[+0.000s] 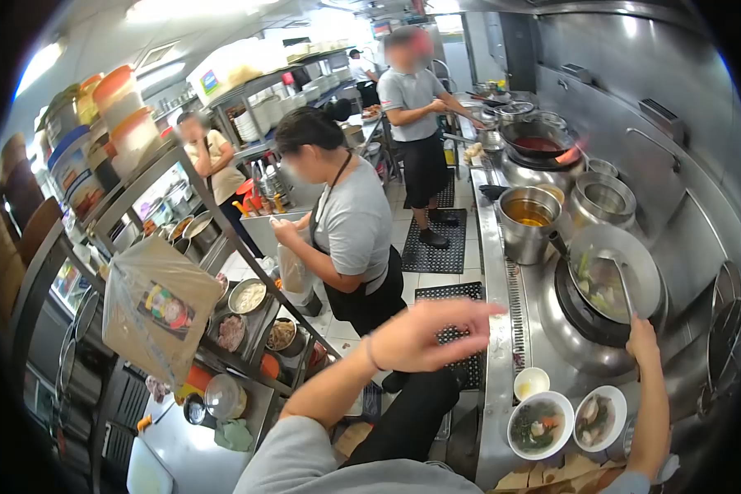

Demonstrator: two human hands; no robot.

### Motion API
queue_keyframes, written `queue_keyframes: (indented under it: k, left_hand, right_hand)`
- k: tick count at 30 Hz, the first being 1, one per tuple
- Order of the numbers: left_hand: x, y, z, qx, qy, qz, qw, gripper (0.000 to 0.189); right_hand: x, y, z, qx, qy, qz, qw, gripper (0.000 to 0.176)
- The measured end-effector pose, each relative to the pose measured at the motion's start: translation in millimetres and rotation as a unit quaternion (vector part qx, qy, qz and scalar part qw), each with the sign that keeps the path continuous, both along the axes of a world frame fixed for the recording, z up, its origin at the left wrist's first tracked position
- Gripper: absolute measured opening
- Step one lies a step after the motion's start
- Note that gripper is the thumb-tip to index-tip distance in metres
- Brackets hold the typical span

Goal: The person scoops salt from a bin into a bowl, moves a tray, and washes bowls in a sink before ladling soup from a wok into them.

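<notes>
My right hand (pixel 644 339) is closed around the handle of a long metal ladle (pixel 626 284), whose head is down in the wok and hard to make out. Green vegetables in pale liquid (pixel 594 284) fill the wok (pixel 640 251), which sits tilted on a round steel burner. My left hand (pixel 424 333) hovers in front of the stove's edge, its fingers apart and nothing in them. Close to my right forearm stand two white bowls of soup, one with dark greens (pixel 542 424) and one with pale pieces (pixel 598 418). A small white bowl (pixel 531 384) stands just behind them.
A steel pot of amber liquid (pixel 529 216) stands beyond the wok. To the left, a person in an apron (pixel 350 202) faces the shelving; another person (pixel 412 107) works farther along the stove. A plastic-wrapped package (pixel 160 309) hangs at the metal rack. Black mats (pixel 435 239) lie on the floor.
</notes>
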State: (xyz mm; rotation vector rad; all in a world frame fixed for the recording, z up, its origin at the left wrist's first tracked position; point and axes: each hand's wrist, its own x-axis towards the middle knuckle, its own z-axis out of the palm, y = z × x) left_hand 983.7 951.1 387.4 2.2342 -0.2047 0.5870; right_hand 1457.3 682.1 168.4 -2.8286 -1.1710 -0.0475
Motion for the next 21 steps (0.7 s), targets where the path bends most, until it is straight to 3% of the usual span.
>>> queue_keyframes:
  k: [2,3,5,7,9,11,14,21]
  left_hand:
    - [13.1,7.1,-79.1,0.009,0.139,0.019,0.990,0.047]
    - [12.6,22.1,-138.8,0.091,0.209,0.038,0.973,0.048]
    - [1.7,39.8,-237.8,0.163,0.362,0.071,0.915,0.054]
    - [-5.5,30.3,-292.2,0.160,0.496,0.176,0.835,0.057]
    - [-16.4,9.7,-337.8,0.118,0.420,0.271,0.858,0.061]
    - [-21.9,0.8,-357.5,0.119,0.421,0.306,0.846,0.068]
    - [-13.4,-17.5,-326.6,0.097,0.461,0.347,0.811,0.071]
    - [-12.2,-40.2,-334.5,0.155,0.441,0.396,0.790,0.062]
  right_hand:
    - [-7.8,7.2,2.4,-0.017,0.001,-0.011,1.000,0.059]
    - [-12.2,8.3,5.0,-0.028,0.000,-0.016,0.999,0.061]
    - [-18.5,12.4,9.1,-0.045,0.004,-0.018,0.999,0.064]
    - [-20.3,17.4,10.0,-0.056,0.016,-0.028,0.998,0.063]
    - [-23.1,17.9,14.4,-0.054,0.017,-0.021,0.998,0.063]
    - [-17.2,13.5,1.0,-0.028,-0.013,0.003,1.000,0.061]
    - [-18.9,16.0,2.6,-0.043,-0.001,-0.020,0.999,0.061]
    - [-40.0,16.3,23.0,-0.040,0.023,-0.048,0.998,0.060]
